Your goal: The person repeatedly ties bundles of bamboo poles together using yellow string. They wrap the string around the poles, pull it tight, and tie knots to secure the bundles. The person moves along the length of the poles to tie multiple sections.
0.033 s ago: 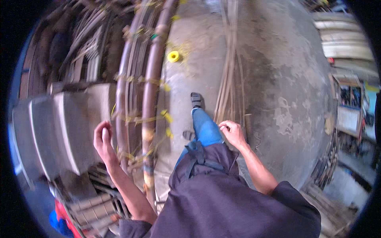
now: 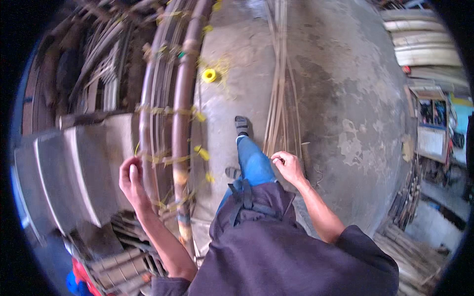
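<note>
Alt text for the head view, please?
A person's left hand appears beside poles bound with yellow ties, right hand near long thin strips on a concrete floor; neither visibly holds anything. A yellow roll lies ahead.

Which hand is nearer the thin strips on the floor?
The right hand: in this view it appears beside the near end of the thin strips, while the left hand is farther off, left of the yellow-tied poles.

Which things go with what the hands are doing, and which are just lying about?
Seem to belong, being nearest the hands:
Left hand: tied poles
Right hand: long thin strips on the floor
Perhaps the yellow roll, coloured like the ties

Seem just lying about:
Pale stacked lengths, far right
Red thing, lower left

Neither hand plainly holds anything.
</note>
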`<state>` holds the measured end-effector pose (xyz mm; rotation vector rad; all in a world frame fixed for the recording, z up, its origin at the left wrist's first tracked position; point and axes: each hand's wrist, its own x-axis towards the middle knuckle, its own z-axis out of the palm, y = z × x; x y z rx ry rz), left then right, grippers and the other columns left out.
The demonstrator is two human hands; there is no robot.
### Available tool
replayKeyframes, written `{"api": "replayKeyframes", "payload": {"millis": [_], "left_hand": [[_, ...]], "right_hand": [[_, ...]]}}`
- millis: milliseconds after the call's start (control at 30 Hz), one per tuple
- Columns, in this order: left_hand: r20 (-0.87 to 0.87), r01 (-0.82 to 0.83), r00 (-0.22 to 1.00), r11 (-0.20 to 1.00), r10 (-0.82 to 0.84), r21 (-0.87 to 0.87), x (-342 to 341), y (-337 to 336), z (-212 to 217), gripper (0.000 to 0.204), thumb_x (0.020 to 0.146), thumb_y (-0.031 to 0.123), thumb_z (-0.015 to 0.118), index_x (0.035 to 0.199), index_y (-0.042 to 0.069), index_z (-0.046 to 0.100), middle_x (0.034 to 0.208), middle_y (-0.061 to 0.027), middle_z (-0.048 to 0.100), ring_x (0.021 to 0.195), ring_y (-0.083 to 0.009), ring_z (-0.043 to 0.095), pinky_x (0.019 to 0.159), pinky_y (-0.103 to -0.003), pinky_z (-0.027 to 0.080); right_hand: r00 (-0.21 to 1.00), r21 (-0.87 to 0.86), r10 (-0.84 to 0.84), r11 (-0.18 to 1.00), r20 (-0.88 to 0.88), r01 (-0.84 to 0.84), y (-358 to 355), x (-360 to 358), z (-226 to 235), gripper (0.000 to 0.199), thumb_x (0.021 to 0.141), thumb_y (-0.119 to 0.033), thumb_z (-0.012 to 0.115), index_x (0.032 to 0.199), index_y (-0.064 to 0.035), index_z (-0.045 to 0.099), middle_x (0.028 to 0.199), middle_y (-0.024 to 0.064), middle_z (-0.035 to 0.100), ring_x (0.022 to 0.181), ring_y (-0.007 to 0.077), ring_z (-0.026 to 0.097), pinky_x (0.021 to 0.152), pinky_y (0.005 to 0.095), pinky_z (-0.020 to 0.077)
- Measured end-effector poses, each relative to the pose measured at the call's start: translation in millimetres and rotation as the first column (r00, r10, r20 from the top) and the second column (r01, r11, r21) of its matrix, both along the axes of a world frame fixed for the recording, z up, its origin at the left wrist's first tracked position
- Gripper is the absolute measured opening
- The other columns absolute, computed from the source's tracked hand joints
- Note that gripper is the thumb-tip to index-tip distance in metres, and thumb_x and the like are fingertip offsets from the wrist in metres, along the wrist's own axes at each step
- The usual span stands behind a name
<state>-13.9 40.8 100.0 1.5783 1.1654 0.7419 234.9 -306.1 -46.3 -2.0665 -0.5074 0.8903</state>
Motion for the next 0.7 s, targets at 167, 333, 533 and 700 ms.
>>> {"api": "replayKeyframes", "payload": {"millis": [167,333,533,700], "left_hand": [[0.041,0.146,0.988,0.989,-0.146,-0.014,158.9,-16.9,-33.6,0.017,0.092,0.01,0.054,0.103,0.0,0.062,0.101,-0.008,0.063,0.092,-0.0148,0.059,0.085,-0.028,0.048],[-0.478,0.348,0.87,0.839,-0.123,0.418,282.1,12.5,-91.1,0.018,0.091,0.013,0.058,0.102,0.0,0.063,0.107,-0.0123,0.062,0.103,-0.0254,0.058,0.095,-0.038,0.043],[-0.745,0.642,0.53,0.382,0.404,0.664,431.6,60.3,-201.5,0.021,0.091,0.017,0.056,0.103,0.003,0.065,0.094,-0.0133,0.065,0.088,-0.0256,0.062,0.081,-0.035,0.049],[-0.809,0.653,0.498,0.479,0.312,0.587,497.7,75.4,-309.8,0.023,0.088,0.018,0.058,0.104,0.002,0.064,0.096,-0.0136,0.063,0.091,-0.0271,0.059,0.084,-0.038,0.047]], "right_hand": [[0.981,-0.147,-0.184,0.97,0.067,0.192,-16.0,98.1,-100.0,0.013,0.083,-0.009,0.058,0.091,-0.0064,0.069,0.086,0.0111,0.069,0.081,0.025,0.067,0.071,0.0337,0.051],[0.854,-0.529,-0.514,0.748,-0.081,0.4,-24.9,163.1,-332.1,0.012,0.081,-0.011,0.06,0.086,-0.0076,0.07,0.076,0.0069,0.068,0.066,0.0181,0.063,0.064,0.0304,0.051],[0.936,-0.573,-0.347,0.757,0.054,0.314,40.2,360.4,-583.9,0.03,0.084,-0.03,0.057,0.087,-0.0023,0.069,0.084,0.0254,0.065,0.082,0.038,0.065,0.075,0.0456,0.05],[0.938,-0.645,-0.207,0.684,0.277,0.342,83.0,504.8,-717.7,0.033,0.087,-0.029,0.054,0.083,0.0013,0.067,0.086,0.024,0.065,0.086,0.0399,0.064,0.077,0.0487,0.049]]}}
